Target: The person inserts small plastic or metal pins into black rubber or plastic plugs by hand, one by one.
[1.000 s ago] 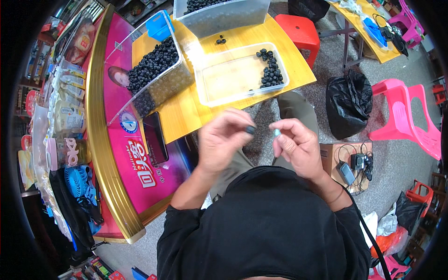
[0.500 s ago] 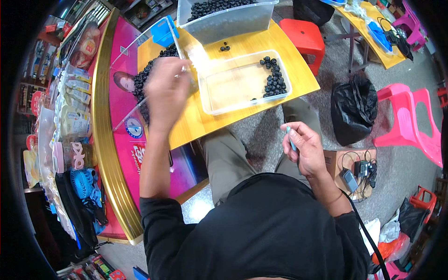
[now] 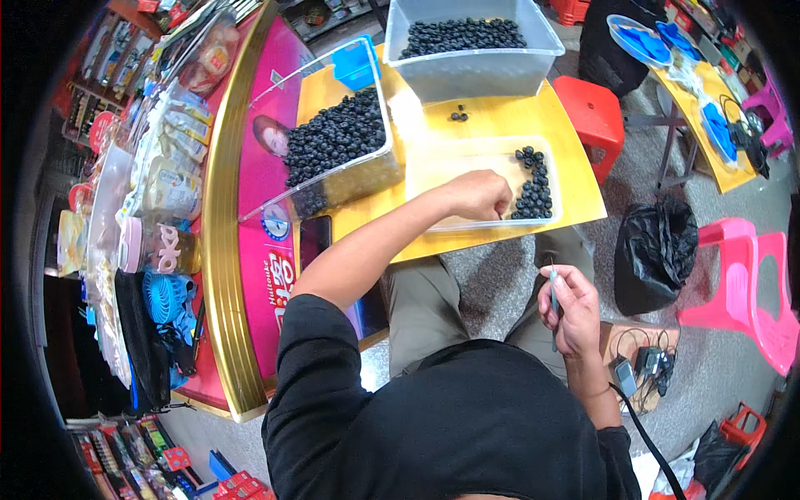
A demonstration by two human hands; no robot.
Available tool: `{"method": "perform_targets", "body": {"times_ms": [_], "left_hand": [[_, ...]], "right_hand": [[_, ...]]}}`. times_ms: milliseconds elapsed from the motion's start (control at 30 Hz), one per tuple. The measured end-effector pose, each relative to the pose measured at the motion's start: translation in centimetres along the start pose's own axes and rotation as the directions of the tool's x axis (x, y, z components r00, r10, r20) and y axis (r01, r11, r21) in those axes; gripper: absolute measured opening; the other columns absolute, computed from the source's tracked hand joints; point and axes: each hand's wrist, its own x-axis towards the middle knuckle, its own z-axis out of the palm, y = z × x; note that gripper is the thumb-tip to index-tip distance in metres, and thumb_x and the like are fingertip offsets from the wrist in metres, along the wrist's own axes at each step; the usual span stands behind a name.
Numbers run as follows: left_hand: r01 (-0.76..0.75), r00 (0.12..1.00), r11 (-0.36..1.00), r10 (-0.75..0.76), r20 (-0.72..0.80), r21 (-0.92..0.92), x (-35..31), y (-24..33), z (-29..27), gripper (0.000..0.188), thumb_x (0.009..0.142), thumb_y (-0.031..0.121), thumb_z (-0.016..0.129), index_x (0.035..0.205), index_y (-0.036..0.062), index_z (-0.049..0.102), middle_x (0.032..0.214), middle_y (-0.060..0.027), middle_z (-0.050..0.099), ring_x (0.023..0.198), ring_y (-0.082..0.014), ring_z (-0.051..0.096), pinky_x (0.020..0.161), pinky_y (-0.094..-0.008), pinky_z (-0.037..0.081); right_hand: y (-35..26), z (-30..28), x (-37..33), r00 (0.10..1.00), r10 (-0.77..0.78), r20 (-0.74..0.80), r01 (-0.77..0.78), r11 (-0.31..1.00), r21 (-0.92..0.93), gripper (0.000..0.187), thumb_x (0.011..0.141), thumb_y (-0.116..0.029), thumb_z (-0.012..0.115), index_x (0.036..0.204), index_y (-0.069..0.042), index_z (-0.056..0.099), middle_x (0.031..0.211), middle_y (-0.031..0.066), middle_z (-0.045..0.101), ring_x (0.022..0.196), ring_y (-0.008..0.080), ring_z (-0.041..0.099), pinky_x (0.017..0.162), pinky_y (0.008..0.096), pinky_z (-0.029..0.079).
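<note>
My left hand (image 3: 482, 194) is over the shallow clear tray (image 3: 421, 150), its fingers curled down beside a small cluster of round black pieces (image 3: 534, 187). The fingertips are closed, and whatever they hold is hidden. In front of my body, below the table edge, my right hand (image 3: 573, 307) grips a slim pen-like tool (image 3: 554, 293) with a light blue handle and a thin tip pointing up. Many more such black pieces (image 3: 337, 133) fill the clear bin (image 3: 354, 179) at the left.
A large translucent tub (image 3: 475, 75) of black pieces stands at the back of the yellow table (image 3: 579, 179). A blue container (image 3: 355, 65) sits at the left bin's far corner. Right of the table are a red stool (image 3: 590, 112), a black bag (image 3: 657, 258) and a pink chair (image 3: 750, 287).
My left hand has moved from the left bin rightward into the shallow tray. My right hand keeps the tool, now more upright. The whole view has shifted.
</note>
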Motion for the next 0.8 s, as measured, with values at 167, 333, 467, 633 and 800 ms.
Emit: {"method": "perform_targets", "body": {"times_ms": [167,333,467,633,800], "left_hand": [[0.078,0.992,0.982,-0.06,-0.111,0.17,-0.6,0.2,-0.3,0.014,0.064,0.008,0.063,0.076,0.0015,0.062,0.088,-0.0165,0.065,0.078,-0.0301,0.063,0.068,-0.038,0.049],[0.057,0.939,0.88,-0.207,-0.274,-0.471,-3.3,-0.2,-0.6,0.011,0.072,0.0,0.065,0.082,0.0014,0.061,0.087,-0.0102,0.064,0.08,-0.0215,0.062,0.072,-0.0327,0.049],[-0.278,0.911,0.414,-0.171,-0.374,-0.867,-6.4,4.6,0.1,0.018,0.078,-0.006,0.07,0.089,0.0019,0.059,0.086,-0.0005,0.059,0.079,-0.0072,0.056,0.07,-0.0221,0.047],[-0.439,0.881,0.245,-0.07,-0.467,-0.864,-8.6,7.8,3.3,0.02,0.077,-0.001,0.074,0.09,0.0014,0.06,0.095,-0.006,0.06,0.088,-0.0115,0.057,0.077,-0.0248,0.047],[-0.481,0.866,0.06,-0.124,-0.485,-0.874,-9.7,10.2,4.9,0.018,0.079,-0.001,0.072,0.092,0.0009,0.06,0.096,-0.0084,0.06,0.089,-0.0139,0.058,0.078,-0.0258,0.049]], "right_hand": [[0.2,0.3,0.1,1.0,0.008,-0.022,-0.008,1.0,-0.012,0.02,0.097,-0.019,0.052,0.107,-0.002,0.058,0.066,0.0056,0.057,0.045,0.0041,0.04,0.041,0.0171,0.03],[-0.3,1.3,0.0,1.0,-0.026,0.0,0.026,0.999,-0.021,0.019,0.097,-0.017,0.052,0.107,-0.002,0.057,0.067,0.0051,0.056,0.046,0.0042,0.04,0.041,0.0174,0.03],[-1.0,1.8,-0.1,0.993,-0.117,-0.008,0.115,0.989,-0.094,0.018,0.097,-0.013,0.051,0.108,-0.001,0.057,0.068,0.0048,0.057,0.049,0.0037,0.042,0.043,0.0165,0.031],[-1.9,3.4,-0.4,0.986,-0.161,0.039,0.165,0.972,-0.168,0.021,0.097,-0.017,0.053,0.109,0.0,0.057,0.068,0.0043,0.057,0.053,0.0034,0.044,0.045,0.0158,0.032],[-2.0,4.5,-0.9,0.988,-0.141,0.056,0.148,0.977,-0.156,0.017,0.094,-0.011,0.057,0.107,0.0,0.057,0.068,0.0015,0.057,0.051,0.0018,0.042,0.045,0.0161,0.032]]}}
